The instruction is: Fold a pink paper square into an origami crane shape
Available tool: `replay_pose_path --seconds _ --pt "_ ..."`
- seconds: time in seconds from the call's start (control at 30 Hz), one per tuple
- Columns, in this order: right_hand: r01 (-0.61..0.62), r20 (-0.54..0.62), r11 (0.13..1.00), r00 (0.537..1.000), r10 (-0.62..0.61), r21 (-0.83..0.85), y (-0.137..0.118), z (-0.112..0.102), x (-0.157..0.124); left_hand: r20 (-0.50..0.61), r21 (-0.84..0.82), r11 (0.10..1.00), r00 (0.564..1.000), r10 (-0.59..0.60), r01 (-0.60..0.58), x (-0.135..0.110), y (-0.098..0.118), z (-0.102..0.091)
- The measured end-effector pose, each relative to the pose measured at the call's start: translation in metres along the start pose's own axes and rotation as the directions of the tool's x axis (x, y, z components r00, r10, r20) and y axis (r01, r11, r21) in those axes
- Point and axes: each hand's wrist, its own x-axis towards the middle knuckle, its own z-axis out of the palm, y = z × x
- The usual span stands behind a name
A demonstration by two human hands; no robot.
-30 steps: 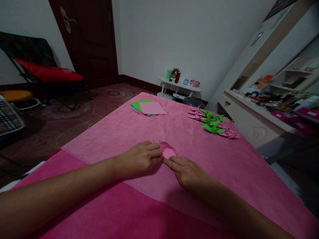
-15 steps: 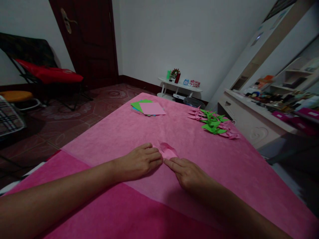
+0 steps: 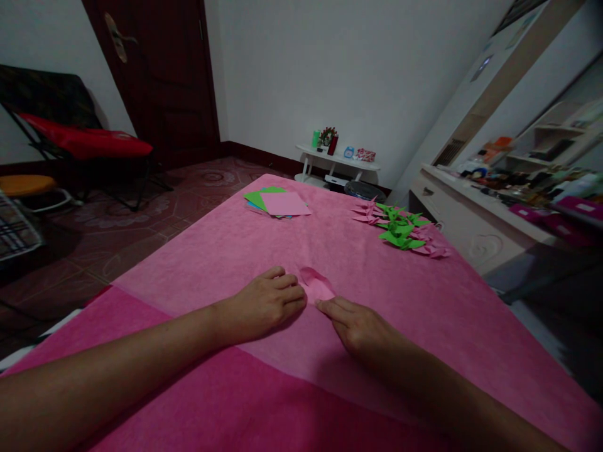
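Note:
A partly folded piece of pink origami paper [image 3: 316, 285] lies on the pink tablecloth [image 3: 226, 267] between my hands, its far flap curling upward. My left hand [image 3: 271, 302] rests on the cloth with fingers bent and closed at the paper's left edge. From the right, my right hand [image 3: 351, 320] pinches the paper's near right edge, fingers pressed together. The paper's left and near edges are partly hidden by my fingers.
A stack of square paper sheets [image 3: 286, 203], pink on top with green and blue below, lies at the table's far end. Folded pink and green paper cranes [image 3: 400, 235] cluster at the far right edge. Beyond stand a small white table [image 3: 339, 156] and a dresser [image 3: 464, 220].
My right hand has slid slightly right along the paper's near edge, away from my left fingertips. My left hand stays nearly in place. The whole view has shifted a little.

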Motion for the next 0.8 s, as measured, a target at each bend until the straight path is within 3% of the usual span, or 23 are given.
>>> replay_pose_path --seconds 0.2,0.3,0.43,0.57,0.73,0.8 --pt "0.003 -0.028 0.998 1.0 -0.005 -0.069 -0.004 -0.008 -0.017 0.011 -0.006 1.0 1.0 0.005 -0.005 -0.002 0.0 0.001" --pt "-0.065 -0.021 0.992 0.998 0.063 -0.105 -0.007 -0.012 -0.02 0.023 -0.019 1.0 1.0 -0.001 0.002 -0.002 -0.001 0.001" --pt "-0.169 0.003 0.956 0.985 0.175 -0.241 -0.017 -0.022 -0.005 0.009 -0.023 1.0 1.0 0.004 -0.004 -0.002 -0.001 0.002" --pt "-0.19 -0.128 0.927 0.979 0.156 -0.324 -0.031 -0.022 0.019 -0.014 -0.012 1.0 1.0 0.006 -0.006 -0.002 -0.001 0.004" --pt "-0.156 -0.226 0.979 0.966 0.125 -0.127 -0.036 0.002 0.032 -0.062 -0.063 0.998 0.998 -0.01 0.006 -0.005 -0.001 0.003" --pt "-0.165 -0.272 0.986 0.948 0.164 0.019 -0.034 0.008 0.031 -0.131 -0.163 0.982 0.984 -0.122 0.1 -0.009 -0.004 0.002"
